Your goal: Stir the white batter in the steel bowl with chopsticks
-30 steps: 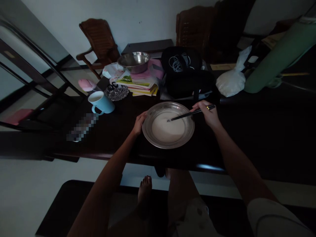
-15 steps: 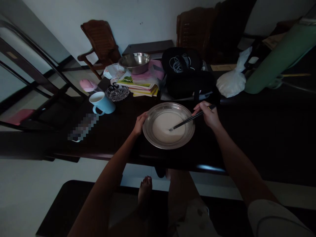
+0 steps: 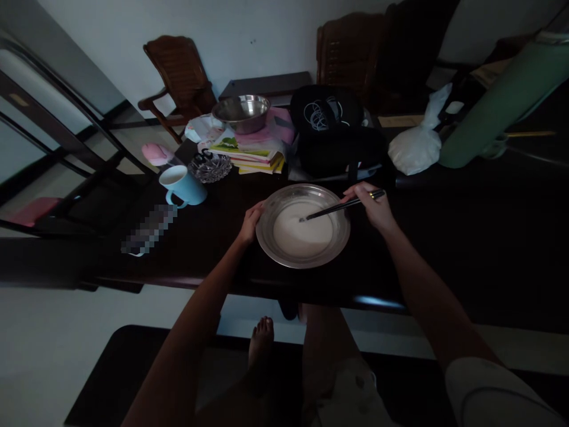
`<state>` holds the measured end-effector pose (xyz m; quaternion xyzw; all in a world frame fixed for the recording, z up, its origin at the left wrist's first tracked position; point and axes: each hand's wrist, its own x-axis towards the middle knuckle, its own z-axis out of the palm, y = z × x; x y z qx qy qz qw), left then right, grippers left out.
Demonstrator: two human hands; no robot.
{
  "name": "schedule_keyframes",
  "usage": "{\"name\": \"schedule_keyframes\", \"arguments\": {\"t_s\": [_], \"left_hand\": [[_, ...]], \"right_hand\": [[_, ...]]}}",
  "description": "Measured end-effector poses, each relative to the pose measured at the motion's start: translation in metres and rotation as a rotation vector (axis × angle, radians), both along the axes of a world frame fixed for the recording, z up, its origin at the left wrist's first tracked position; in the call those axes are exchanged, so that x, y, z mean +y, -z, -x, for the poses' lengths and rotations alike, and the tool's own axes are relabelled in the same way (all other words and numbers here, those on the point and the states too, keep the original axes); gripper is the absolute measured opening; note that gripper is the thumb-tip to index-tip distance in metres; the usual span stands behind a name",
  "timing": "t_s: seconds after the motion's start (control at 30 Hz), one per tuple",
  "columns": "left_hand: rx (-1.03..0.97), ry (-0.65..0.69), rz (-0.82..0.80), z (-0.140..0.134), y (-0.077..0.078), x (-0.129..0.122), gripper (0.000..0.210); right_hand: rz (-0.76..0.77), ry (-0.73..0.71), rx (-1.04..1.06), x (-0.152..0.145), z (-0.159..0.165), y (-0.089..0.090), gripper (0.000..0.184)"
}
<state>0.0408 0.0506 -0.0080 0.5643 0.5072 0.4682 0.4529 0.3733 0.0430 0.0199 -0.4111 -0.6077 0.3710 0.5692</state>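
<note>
While the left hand point(image 3: 251, 223) grips its left rim, round silvery metal bowl point(image 3: 267, 243) of milky-white liquid point(image 3: 306, 234), near side of dark table point(image 3: 213, 243), slim black chopsticks point(image 3: 332, 209) dipping in, pinched by right hand point(image 3: 374, 206).

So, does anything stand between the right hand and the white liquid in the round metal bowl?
Nothing visible does: the right hand holds thin black chopsticks, whose tips reach the liquid over the rim of the bowl.
</note>
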Motion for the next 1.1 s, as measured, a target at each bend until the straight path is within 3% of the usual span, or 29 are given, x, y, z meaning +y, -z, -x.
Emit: {"name": "schedule_keyframes", "arguments": {"t_s": [0.27, 0.43, 0.57, 0.77, 0.93, 1.1], "left_hand": [[0.002, -0.007, -0.026, -0.0002, 0.0023, 0.0016, 0.043], [-0.022, 0.010, 0.019, 0.0002, 0.0017, 0.0008, 0.044], [-0.019, 0.005, 0.022, 0.0004, 0.0009, 0.0005, 0.044], [-0.017, 0.004, 0.010, 0.0006, 0.0022, 0.0014, 0.043], [-0.009, -0.002, -0.007, 0.0005, 0.0019, 0.0017, 0.042], [-0.016, 0.003, -0.015, 0.0003, 0.0013, 0.0012, 0.043]], "right_hand": [[0.041, -0.043, -0.022, -0.0013, 0.0013, -0.0009, 0.046], [0.017, 0.065, 0.026, 0.0001, -0.0015, -0.0002, 0.045], [0.025, -0.011, -0.001, 0.0001, -0.0001, 0.0009, 0.044], [-0.001, 0.051, 0.066, 0.0004, 0.0004, 0.0004, 0.045], [0.029, -0.027, 0.005, -0.0013, 0.0018, -0.0001, 0.043], [0.014, 0.045, 0.034, 0.0009, -0.0001, 0.0010, 0.044]]}}
